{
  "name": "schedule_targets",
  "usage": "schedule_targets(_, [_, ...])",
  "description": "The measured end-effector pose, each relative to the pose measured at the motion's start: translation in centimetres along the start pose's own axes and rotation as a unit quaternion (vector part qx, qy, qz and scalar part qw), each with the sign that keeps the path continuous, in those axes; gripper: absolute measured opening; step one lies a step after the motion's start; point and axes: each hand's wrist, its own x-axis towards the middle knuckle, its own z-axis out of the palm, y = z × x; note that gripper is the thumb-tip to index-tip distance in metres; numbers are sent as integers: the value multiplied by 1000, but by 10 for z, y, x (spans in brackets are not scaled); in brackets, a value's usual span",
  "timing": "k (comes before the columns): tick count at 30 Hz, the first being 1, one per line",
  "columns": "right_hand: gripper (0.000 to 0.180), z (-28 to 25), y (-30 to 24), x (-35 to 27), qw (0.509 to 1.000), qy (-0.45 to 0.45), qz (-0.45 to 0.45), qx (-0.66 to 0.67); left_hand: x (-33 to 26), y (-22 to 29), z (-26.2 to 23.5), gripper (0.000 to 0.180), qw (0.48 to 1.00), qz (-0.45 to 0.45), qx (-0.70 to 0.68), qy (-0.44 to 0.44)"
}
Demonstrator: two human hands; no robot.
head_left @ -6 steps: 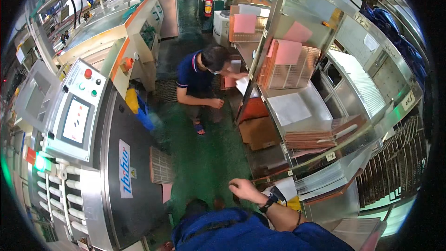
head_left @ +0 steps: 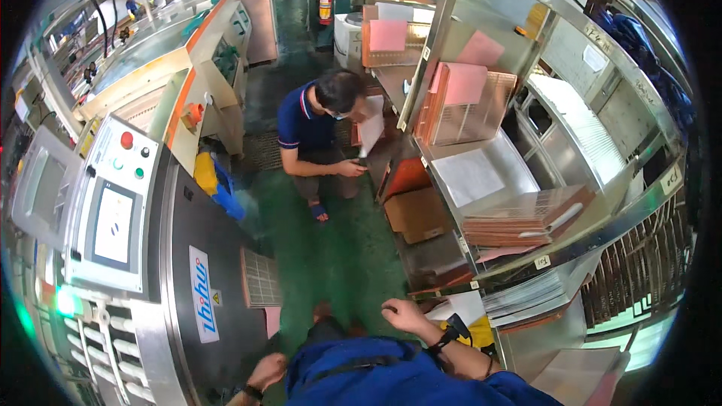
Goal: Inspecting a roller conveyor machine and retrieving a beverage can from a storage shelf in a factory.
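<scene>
My right hand (head_left: 406,316) hangs in front of my body with its fingers loosely curled in and nothing seen in them. It is nearest the lower end of the metal rack, beside a white sheet (head_left: 465,305) over something yellow (head_left: 481,331). Low at the left, my left hand (head_left: 268,370) also has its fingers bent inward, and no object shows in it. That hand is close to the dark side panel of the machine (head_left: 177,278). Black bands circle both wrists. Neither hand touches anything that I can see.
A person (head_left: 308,124) crouches ahead in the green aisle, holding a white sheet (head_left: 371,131). On the right, the rack (head_left: 432,37) carries copper-coloured panels (head_left: 519,218) and pink sheets (head_left: 465,84). A control panel (head_left: 116,214) stands at the left. A grid panel (head_left: 259,278) leans against the machine.
My left hand has come into view at the lower left. My right hand has shifted slightly right and down. The crouching person's sheet is now raised closer to them.
</scene>
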Motion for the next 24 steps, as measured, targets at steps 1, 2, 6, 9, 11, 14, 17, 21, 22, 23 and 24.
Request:
schedule_targets(1, [36,-5,-5,-2,1000,17,22,5,24,9,-29,30,988,120,47,81])
schedule_targets(2, [37,-10,-7,-5,998,39,50,9,54,42,-72,30,995,41,-27,82])
schedule_targets(6, [37,-13,-26,7,995,57,65,53,138,110,-172,36,960,-115,-230,109])
schedule_targets(9, [36,-17,-25,16,995,79,60,31,203,122,-190,36,950,-55,-266,153])
schedule_targets(11, [38,-20,-38,13,991,99,74,56,215,134,-193,35,944,-52,-300,127])
schedule_targets(14, [40,-16,-36,13,986,109,120,49,237,125,-178,34,952,-11,-292,97])
schedule_targets(17, [40,-14,-32,8,979,119,156,62,246,74,-135,31,978,30,-206,23])
schedule_targets(21, [38,-9,-27,1,972,132,185,59,221,-27,-76,26,992,77,-92,-45])
schedule_targets(22, [38,-8,-22,-1,970,135,194,59,217,-42,-72,22,963,225,149,-21])
schedule_targets(23, [39,-6,-16,-2,969,137,201,38,212,-50,-66,22,961,228,151,-27])
schedule_targets(24, [39,-4,-12,-4,968,140,208,17,210,-60,-63,20,990,104,58,-80])
